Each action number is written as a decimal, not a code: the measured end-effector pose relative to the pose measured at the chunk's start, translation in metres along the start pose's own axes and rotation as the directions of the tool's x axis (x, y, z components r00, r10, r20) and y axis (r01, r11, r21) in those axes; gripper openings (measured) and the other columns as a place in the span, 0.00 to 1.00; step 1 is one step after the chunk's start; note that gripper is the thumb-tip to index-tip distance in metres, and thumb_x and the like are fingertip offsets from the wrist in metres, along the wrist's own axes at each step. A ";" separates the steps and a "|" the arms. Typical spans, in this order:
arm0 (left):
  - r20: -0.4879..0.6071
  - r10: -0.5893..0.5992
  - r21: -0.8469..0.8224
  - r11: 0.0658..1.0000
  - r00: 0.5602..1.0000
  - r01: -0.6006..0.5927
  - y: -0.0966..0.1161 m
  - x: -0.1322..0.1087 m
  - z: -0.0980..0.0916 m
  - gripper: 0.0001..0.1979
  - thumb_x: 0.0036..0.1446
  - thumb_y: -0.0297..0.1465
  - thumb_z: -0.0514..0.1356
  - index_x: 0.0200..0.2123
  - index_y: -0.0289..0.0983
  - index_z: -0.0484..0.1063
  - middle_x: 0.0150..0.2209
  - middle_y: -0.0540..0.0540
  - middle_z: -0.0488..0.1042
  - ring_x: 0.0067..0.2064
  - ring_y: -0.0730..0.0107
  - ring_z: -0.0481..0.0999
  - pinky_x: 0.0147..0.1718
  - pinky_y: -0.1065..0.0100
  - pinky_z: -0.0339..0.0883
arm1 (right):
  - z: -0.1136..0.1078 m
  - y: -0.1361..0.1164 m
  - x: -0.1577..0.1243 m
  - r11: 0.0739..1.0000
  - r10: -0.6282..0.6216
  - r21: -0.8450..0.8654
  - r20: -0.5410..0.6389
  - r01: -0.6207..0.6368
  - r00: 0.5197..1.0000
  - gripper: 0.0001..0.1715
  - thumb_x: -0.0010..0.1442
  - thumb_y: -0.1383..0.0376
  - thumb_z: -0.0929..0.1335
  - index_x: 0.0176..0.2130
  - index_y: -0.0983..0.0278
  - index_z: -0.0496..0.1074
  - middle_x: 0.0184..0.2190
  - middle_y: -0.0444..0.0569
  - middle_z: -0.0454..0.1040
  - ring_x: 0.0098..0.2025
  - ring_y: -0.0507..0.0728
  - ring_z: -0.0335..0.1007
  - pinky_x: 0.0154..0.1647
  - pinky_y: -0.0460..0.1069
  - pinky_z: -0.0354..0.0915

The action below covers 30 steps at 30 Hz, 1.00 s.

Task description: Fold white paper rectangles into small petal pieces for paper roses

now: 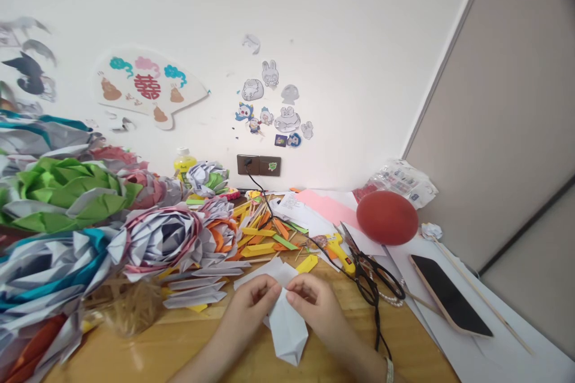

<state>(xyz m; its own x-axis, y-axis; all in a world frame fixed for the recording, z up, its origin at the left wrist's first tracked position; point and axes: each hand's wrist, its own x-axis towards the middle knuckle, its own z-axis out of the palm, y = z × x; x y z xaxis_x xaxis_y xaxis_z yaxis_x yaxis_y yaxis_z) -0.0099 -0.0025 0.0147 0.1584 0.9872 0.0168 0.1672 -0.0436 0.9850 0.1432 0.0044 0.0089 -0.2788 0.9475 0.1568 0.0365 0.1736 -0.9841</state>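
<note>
A partly folded sheet of white paper [288, 329] lies over the wooden table's front part, its creased pointed end towards me. My left hand [257, 302] pinches its upper edge from the left, thumb on top and fingers curled. Close beside it, my right hand [317, 304] pinches the same edge from the right, the thumbs almost meeting. Behind my hands lies more white paper [273, 267]; whether it belongs to the same sheet I cannot tell. Folded white strips [197, 293] are stacked just left of my left hand.
Large folded-paper flowers [164, 236] crowd the left side. Yellow and orange folded strips [258, 249] lie behind my hands. To the right are a yellow glue gun [340, 253], black-handled scissors [366, 275] with a cable, a red balloon-like object [387, 218] and a phone [450, 295].
</note>
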 end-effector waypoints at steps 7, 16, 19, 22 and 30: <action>0.040 0.046 0.026 0.999 0.998 -0.047 -0.008 0.001 0.001 0.17 0.51 0.43 0.54 0.23 0.34 0.65 0.21 0.53 0.62 0.24 0.75 0.60 0.23 0.74 0.53 | 0.001 0.004 0.002 0.996 0.017 -0.091 0.003 -0.016 1.000 0.10 0.52 0.62 0.64 0.24 0.67 0.63 0.20 0.42 0.62 0.24 0.50 0.58 0.24 0.45 0.56; 0.084 0.036 -0.017 0.999 0.996 -0.035 -0.007 0.002 0.000 0.17 0.50 0.44 0.56 0.26 0.34 0.68 0.23 0.50 0.68 0.26 0.72 0.65 0.25 0.73 0.56 | 0.001 0.004 0.001 0.998 0.017 -0.060 -0.011 -0.018 1.000 0.15 0.52 0.57 0.64 0.24 0.66 0.63 0.20 0.41 0.60 0.24 0.50 0.57 0.25 0.45 0.54; 0.061 0.010 -0.109 0.994 0.998 -0.003 -0.001 -0.001 0.001 0.17 0.48 0.44 0.57 0.28 0.34 0.69 0.22 0.51 0.66 0.25 0.73 0.64 0.24 0.73 0.56 | 0.000 0.003 0.000 0.999 0.038 -0.001 0.019 -0.038 0.999 0.18 0.52 0.53 0.65 0.24 0.66 0.62 0.20 0.41 0.60 0.23 0.49 0.55 0.23 0.44 0.53; 0.025 0.001 -0.143 0.990 1.000 0.003 0.003 -0.002 0.001 0.17 0.46 0.43 0.59 0.32 0.34 0.68 0.20 0.54 0.64 0.22 0.74 0.62 0.22 0.74 0.54 | 0.000 0.001 0.000 0.998 0.047 0.040 0.058 -0.049 0.997 0.21 0.52 0.50 0.65 0.25 0.66 0.62 0.20 0.41 0.59 0.23 0.49 0.54 0.22 0.43 0.52; 0.012 -0.020 -0.027 0.999 1.000 0.020 0.007 -0.001 0.000 0.13 0.45 0.39 0.59 0.26 0.33 0.69 0.20 0.51 0.67 0.24 0.72 0.64 0.23 0.72 0.57 | 0.001 0.000 -0.001 0.999 0.041 -0.001 0.075 -0.041 0.996 0.20 0.52 0.51 0.65 0.25 0.66 0.63 0.20 0.41 0.60 0.23 0.49 0.56 0.24 0.44 0.55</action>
<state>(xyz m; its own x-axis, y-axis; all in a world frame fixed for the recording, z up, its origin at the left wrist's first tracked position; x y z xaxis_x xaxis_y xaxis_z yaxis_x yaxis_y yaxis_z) -0.0092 -0.0034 0.0214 0.1664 0.9860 -0.0047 0.1442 -0.0196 0.9893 0.1423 0.0028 0.0083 -0.3480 0.9310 0.1100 0.0490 0.1352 -0.9896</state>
